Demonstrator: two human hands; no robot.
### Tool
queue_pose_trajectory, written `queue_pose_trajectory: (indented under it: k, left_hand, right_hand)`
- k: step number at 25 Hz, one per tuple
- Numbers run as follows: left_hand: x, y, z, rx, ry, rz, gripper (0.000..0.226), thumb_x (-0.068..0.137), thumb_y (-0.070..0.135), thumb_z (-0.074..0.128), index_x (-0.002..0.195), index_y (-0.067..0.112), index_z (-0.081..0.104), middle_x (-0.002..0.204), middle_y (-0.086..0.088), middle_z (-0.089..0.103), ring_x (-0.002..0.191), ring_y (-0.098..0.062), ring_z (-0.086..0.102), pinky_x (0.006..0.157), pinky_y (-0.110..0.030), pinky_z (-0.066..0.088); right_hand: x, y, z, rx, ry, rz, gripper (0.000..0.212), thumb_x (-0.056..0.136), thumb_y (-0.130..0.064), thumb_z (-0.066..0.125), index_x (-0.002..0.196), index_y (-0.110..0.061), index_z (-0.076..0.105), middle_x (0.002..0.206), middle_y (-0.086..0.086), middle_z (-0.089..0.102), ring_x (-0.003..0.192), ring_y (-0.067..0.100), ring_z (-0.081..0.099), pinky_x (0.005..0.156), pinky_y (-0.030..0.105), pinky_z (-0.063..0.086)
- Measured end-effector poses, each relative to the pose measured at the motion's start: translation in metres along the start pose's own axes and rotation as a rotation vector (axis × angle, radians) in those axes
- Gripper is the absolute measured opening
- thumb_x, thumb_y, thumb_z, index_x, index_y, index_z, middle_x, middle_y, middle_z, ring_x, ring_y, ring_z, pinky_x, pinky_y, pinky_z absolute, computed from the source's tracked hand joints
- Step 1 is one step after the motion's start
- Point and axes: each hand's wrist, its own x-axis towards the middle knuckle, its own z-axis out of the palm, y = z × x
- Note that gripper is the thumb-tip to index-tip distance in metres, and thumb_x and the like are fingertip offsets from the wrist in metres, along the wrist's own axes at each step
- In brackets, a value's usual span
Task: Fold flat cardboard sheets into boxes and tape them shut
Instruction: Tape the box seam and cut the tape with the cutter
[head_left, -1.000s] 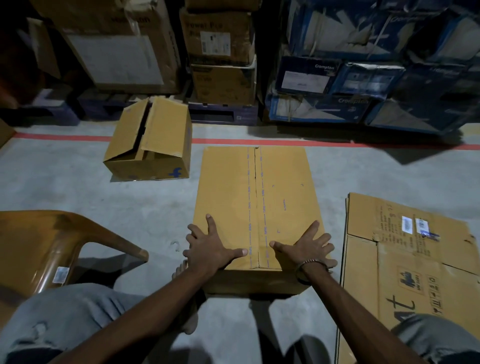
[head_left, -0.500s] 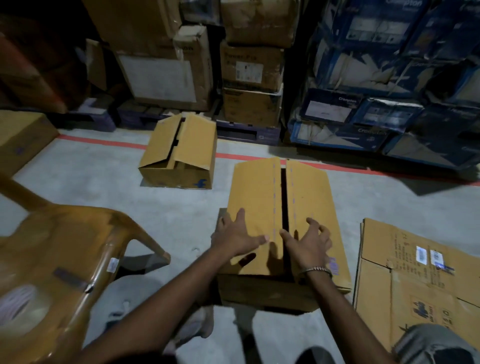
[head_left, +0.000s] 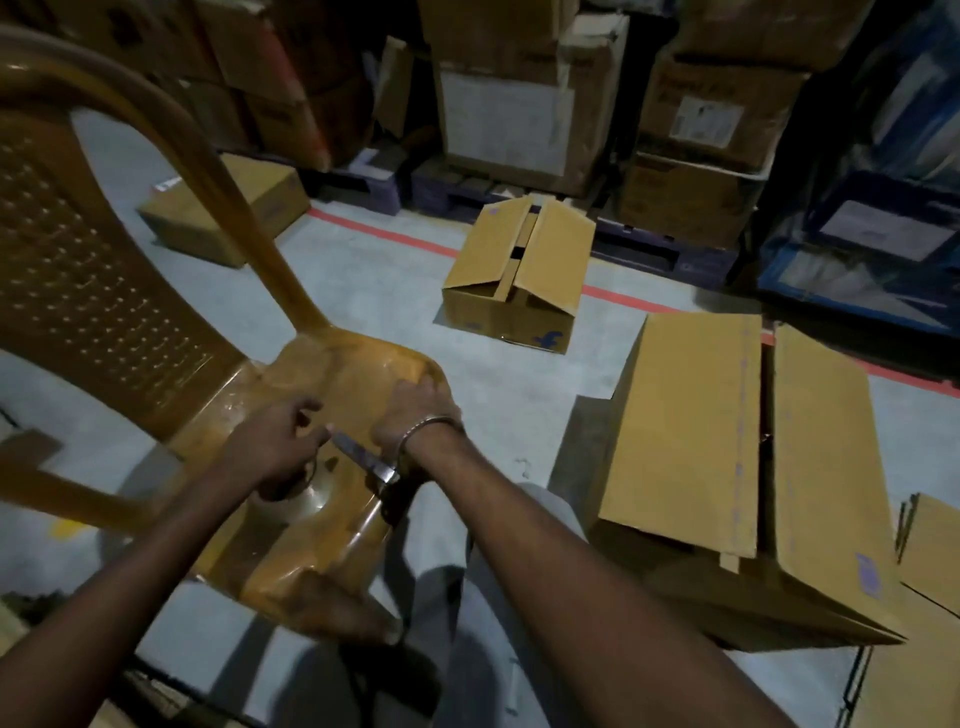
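Your left hand (head_left: 275, 447) hovers over the chair (head_left: 322, 509) seat, fingers loosely curled around nothing you can make out. A tape roll (head_left: 298, 491) sits on the seat right under that hand, at its 6 o'clock, partly hidden by it; whether the fingers touch the roll cannot be told.

Your right hand (head_left: 415, 418), wearing a bangle (head_left: 423, 431), lies at 3 o'clock of the left, fingers bent down onto the seat near its front edge. A knife (head_left: 363, 460) lies between the two hands, blade pointing to 10 o'clock, handle toward your right wrist. Whether either hand touches it cannot be told.

The box (head_left: 737, 478), the task's thing, stands on the floor (head_left: 389, 291) at 3 o'clock of your hands, well apart from both. Its two top flaps are folded down with a dark gap between them, untaped.

Other items:
- open box (head_left: 514, 275) at 12 o'clock, flaps raised, on the red line (head_left: 384, 236).
- small box (head_left: 223, 208) at 10 o'clock, behind the chair back.
- flat sheets (head_left: 924, 623) at 4 o'clock, just beside the box.
- stacked cartons (head_left: 519, 104) along the far edge.

Your grey-trousered leg (head_left: 467, 597) lies between chair and box.
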Motion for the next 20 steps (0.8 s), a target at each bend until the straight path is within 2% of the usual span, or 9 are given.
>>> queue_pose_trajectory:
  k: [3,4,6,8,11,12,14,16,20]
  left_hand:
    - [-0.019,-0.043,0.008,0.104,0.125,0.101,0.062,0.090,0.075,0.055,0.137,0.036,0.058,0.110,0.003,0.073,0.104,-0.023,0.069,0.090,-0.043,0.055]
    - [-0.024,-0.049,0.012,0.164,0.126,0.153,0.071,0.087,0.082,0.051,0.143,0.038,0.052,0.115,0.004,0.073,0.108,-0.023,0.068,0.095,-0.047,0.053]
    - [-0.031,-0.060,0.024,0.346,0.032,0.223,0.085,0.083,0.086,0.050,0.155,0.042,0.037,0.130,0.002,0.067,0.119,-0.026,0.063,0.103,-0.051,0.045]
    - [-0.034,-0.068,0.038,0.502,-0.018,0.280,0.090,0.080,0.083,0.050,0.159,0.042,0.032,0.141,0.001,0.062,0.123,-0.027,0.061,0.102,-0.050,0.042]
    - [-0.034,-0.070,0.046,0.530,0.038,0.341,0.081,0.075,0.060,0.057,0.152,0.036,0.046,0.139,0.001,0.066,0.119,-0.025,0.067,0.096,-0.048,0.046]
    - [-0.033,-0.069,0.047,0.521,0.038,0.350,0.076,0.076,0.053,0.063,0.149,0.034,0.051,0.137,0.002,0.067,0.118,-0.023,0.068,0.096,-0.047,0.047]
    - [-0.031,-0.065,0.047,0.494,0.033,0.361,0.062,0.084,0.045,0.068,0.144,0.034,0.055,0.132,0.005,0.069,0.116,-0.020,0.068,0.097,-0.044,0.049]
    - [-0.032,-0.061,0.048,0.467,0.035,0.340,0.050,0.091,0.047,0.063,0.140,0.039,0.057,0.127,0.007,0.071,0.111,-0.020,0.069,0.090,-0.039,0.054]
    - [-0.031,-0.054,0.052,0.399,0.108,0.305,0.033,0.096,0.043,0.059,0.128,0.039,0.066,0.110,0.006,0.074,0.092,-0.017,0.070,0.067,-0.031,0.057]
  right_hand:
    - [0.024,-0.009,0.038,-0.218,-0.142,0.007,0.086,0.089,-0.081,0.044,0.143,-0.015,0.049,0.152,0.019,0.039,0.143,0.042,0.030,0.113,0.058,0.035]
    - [0.028,-0.005,0.044,-0.258,-0.151,-0.023,0.085,0.091,-0.081,0.041,0.144,-0.015,0.049,0.151,0.020,0.039,0.143,0.042,0.030,0.114,0.057,0.032]
    - [0.028,0.002,0.045,-0.359,-0.141,-0.126,0.071,0.097,-0.071,0.043,0.147,-0.020,0.049,0.147,0.020,0.043,0.138,0.038,0.037,0.115,0.052,0.033]
    - [0.024,-0.001,0.047,-0.440,-0.136,-0.210,0.058,0.102,-0.058,0.050,0.152,-0.029,0.044,0.139,0.017,0.048,0.132,0.035,0.045,0.113,0.050,0.037]
    - [0.020,-0.010,0.061,-0.486,-0.189,-0.182,0.060,0.104,-0.041,0.051,0.159,-0.045,0.026,0.129,0.017,0.051,0.125,0.037,0.053,0.111,0.056,0.038]
    - [0.020,-0.012,0.065,-0.423,-0.183,-0.168,0.062,0.104,-0.035,0.053,0.159,-0.047,0.026,0.129,0.017,0.051,0.123,0.037,0.055,0.108,0.053,0.041]
    - [0.018,-0.012,0.066,-0.304,-0.172,-0.153,0.057,0.101,-0.024,0.061,0.154,-0.035,0.042,0.130,0.018,0.055,0.120,0.035,0.059,0.095,0.042,0.049]
    - [0.019,-0.008,0.066,-0.221,-0.095,-0.117,0.042,0.096,-0.018,0.069,0.137,-0.016,0.061,0.128,0.017,0.062,0.121,0.034,0.061,0.087,0.038,0.050]
    - [0.011,0.002,0.058,-0.092,-0.069,-0.031,0.037,0.097,-0.020,0.069,0.133,-0.013,0.063,0.133,0.018,0.059,0.126,0.035,0.058,0.095,0.039,0.052]
